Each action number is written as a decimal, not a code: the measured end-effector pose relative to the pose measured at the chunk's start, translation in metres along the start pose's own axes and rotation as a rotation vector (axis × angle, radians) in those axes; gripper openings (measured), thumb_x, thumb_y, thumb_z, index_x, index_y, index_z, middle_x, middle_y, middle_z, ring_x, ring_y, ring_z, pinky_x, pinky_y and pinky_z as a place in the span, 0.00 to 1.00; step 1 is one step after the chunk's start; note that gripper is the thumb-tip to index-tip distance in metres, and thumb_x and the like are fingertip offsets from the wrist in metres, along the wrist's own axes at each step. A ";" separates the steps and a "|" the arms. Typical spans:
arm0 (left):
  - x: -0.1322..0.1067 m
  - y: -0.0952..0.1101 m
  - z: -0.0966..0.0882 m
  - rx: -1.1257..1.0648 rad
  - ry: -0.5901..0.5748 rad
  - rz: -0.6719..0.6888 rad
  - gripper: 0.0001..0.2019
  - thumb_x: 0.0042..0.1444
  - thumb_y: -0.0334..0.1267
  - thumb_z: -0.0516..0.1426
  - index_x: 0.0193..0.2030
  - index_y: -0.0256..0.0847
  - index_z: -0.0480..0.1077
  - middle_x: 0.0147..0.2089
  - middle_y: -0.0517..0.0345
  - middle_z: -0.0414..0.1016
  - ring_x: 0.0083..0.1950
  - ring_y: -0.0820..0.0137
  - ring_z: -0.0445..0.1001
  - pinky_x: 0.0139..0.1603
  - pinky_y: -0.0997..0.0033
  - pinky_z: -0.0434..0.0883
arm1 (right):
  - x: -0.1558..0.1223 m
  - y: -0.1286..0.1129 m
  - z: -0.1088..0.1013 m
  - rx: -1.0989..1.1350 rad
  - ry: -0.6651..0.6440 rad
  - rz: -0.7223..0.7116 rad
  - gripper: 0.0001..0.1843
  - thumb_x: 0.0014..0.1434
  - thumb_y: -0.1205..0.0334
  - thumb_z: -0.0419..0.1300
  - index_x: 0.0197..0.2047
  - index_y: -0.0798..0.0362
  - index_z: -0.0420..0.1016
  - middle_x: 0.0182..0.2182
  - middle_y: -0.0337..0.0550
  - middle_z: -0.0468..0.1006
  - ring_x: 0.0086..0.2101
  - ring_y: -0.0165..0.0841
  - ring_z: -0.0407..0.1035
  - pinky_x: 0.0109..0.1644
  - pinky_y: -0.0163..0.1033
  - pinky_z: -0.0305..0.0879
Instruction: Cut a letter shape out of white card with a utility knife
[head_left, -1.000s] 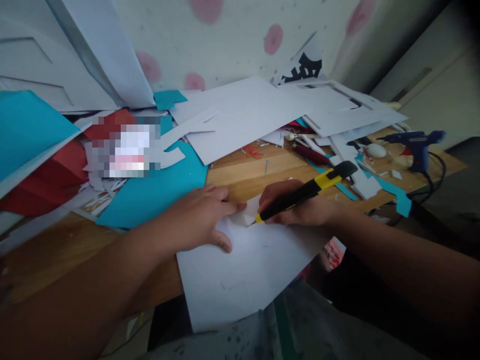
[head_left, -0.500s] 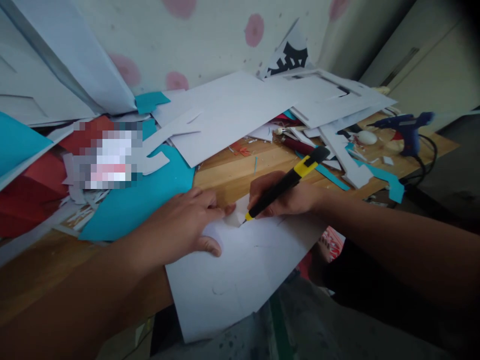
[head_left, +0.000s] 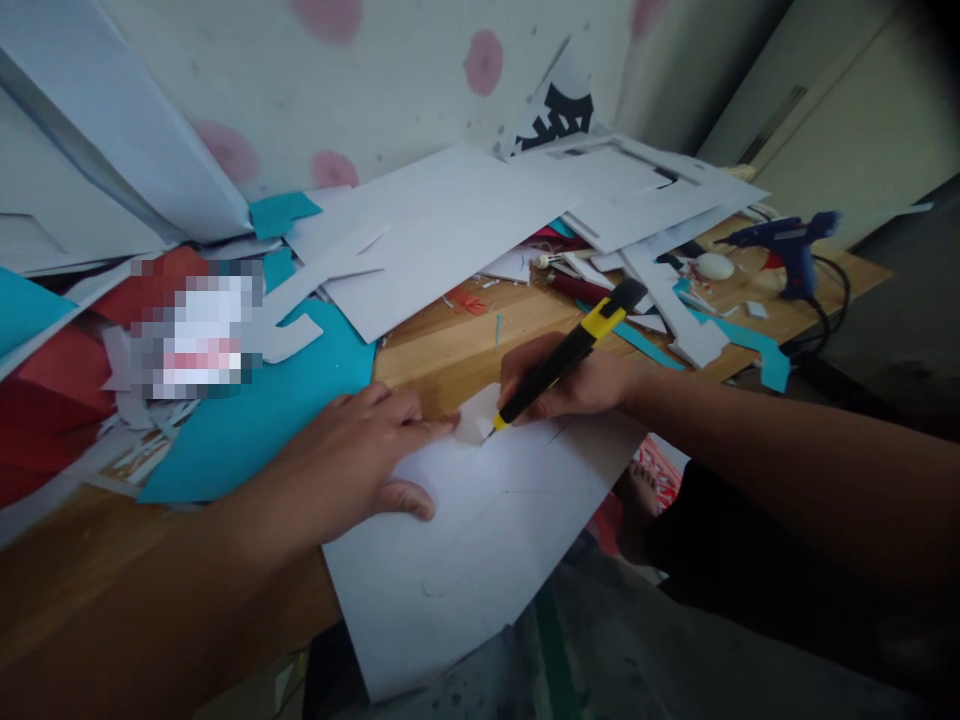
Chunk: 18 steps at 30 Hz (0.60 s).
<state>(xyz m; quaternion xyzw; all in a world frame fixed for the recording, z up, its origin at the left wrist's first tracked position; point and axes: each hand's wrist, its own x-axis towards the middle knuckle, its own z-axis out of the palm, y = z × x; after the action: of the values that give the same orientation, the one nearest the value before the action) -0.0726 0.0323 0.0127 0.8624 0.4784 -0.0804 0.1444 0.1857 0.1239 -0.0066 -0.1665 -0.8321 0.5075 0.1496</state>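
Note:
A white foam board sheet (head_left: 450,560) with faint pencil lines lies on the wooden table, its near part jutting past the front edge. My left hand (head_left: 382,450) rests on the sheet's left side, fingers stretched and thumb apart, holding nothing. In my right hand (head_left: 570,385) is a black-and-yellow utility knife (head_left: 559,360), gripped like a pen and tilted. Its blade tip touches the sheet near the far edge, just right of my left fingertips. By the tip sits a small pale piece (head_left: 472,428); whether it is loose I cannot tell.
Large white sheets (head_left: 450,225) are heaped at the back against the wall. Turquoise foam sheet (head_left: 277,410) and red material (head_left: 52,400) lie left. A blue glue gun (head_left: 795,245) with its cord stands at right, among white offcuts (head_left: 679,315) and turquoise strips (head_left: 757,350).
The view has shifted slightly, so the background sits further left. The knife tip has moved a little away from me along the sheet. My left hand keeps its flat pose.

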 end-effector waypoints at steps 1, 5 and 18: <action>0.000 0.000 0.000 -0.002 0.001 -0.002 0.35 0.46 0.60 0.60 0.62 0.60 0.61 0.50 0.56 0.70 0.51 0.55 0.62 0.46 0.62 0.60 | 0.000 0.001 -0.001 0.002 0.005 0.000 0.10 0.51 0.60 0.65 0.34 0.57 0.74 0.29 0.41 0.76 0.30 0.28 0.70 0.32 0.32 0.65; -0.001 0.002 -0.002 -0.001 -0.017 -0.015 0.35 0.47 0.59 0.61 0.63 0.61 0.59 0.52 0.57 0.70 0.52 0.55 0.62 0.46 0.62 0.59 | -0.003 0.002 -0.005 -0.005 0.019 0.013 0.12 0.51 0.58 0.66 0.33 0.58 0.73 0.29 0.42 0.75 0.30 0.29 0.69 0.33 0.34 0.65; 0.002 0.002 -0.004 -0.021 -0.053 -0.049 0.35 0.46 0.58 0.61 0.62 0.58 0.61 0.54 0.55 0.71 0.54 0.53 0.63 0.51 0.59 0.59 | -0.015 0.015 -0.025 0.024 0.068 0.087 0.13 0.47 0.57 0.68 0.32 0.57 0.73 0.28 0.39 0.75 0.30 0.29 0.68 0.34 0.34 0.66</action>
<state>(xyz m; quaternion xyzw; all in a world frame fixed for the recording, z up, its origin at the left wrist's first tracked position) -0.0703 0.0343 0.0159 0.8465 0.4962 -0.1016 0.1640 0.2115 0.1441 -0.0106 -0.2179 -0.8124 0.5174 0.1573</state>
